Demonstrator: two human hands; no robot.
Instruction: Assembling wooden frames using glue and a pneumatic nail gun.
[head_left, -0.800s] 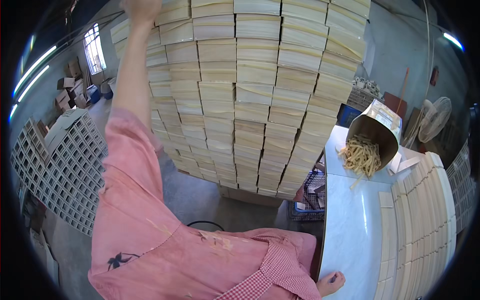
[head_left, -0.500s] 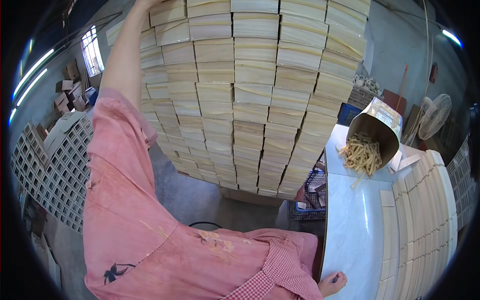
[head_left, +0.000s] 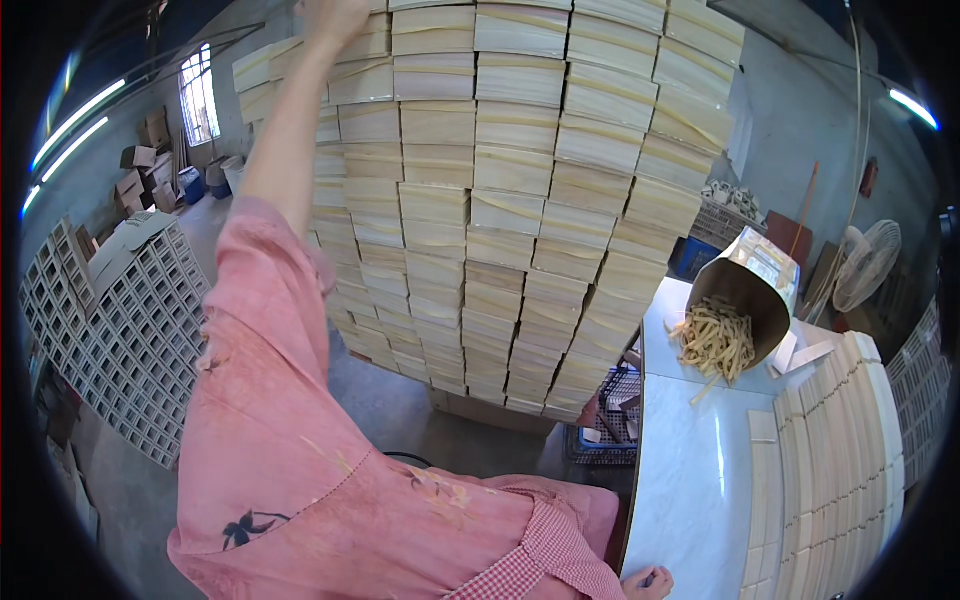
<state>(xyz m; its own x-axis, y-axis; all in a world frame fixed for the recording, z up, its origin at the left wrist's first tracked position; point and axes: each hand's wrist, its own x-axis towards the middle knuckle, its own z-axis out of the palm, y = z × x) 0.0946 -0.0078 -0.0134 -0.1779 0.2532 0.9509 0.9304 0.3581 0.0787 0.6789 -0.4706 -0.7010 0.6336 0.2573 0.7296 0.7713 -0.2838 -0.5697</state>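
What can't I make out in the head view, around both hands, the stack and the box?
All in the head view:
Left hand: partly cut off by the top edge, so its grip is unclear.
Stack of wooden pieces: its top is cut off by that edge.
Right hand: small, at the bottom edge; its curl hides whether it holds anything.
Box: pale strips and shadow hide its depths.

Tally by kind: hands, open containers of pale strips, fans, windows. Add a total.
Hands: 2 (left hand, right hand)
Open container of pale strips: 1
Fan: 1
Window: 1
Total: 5
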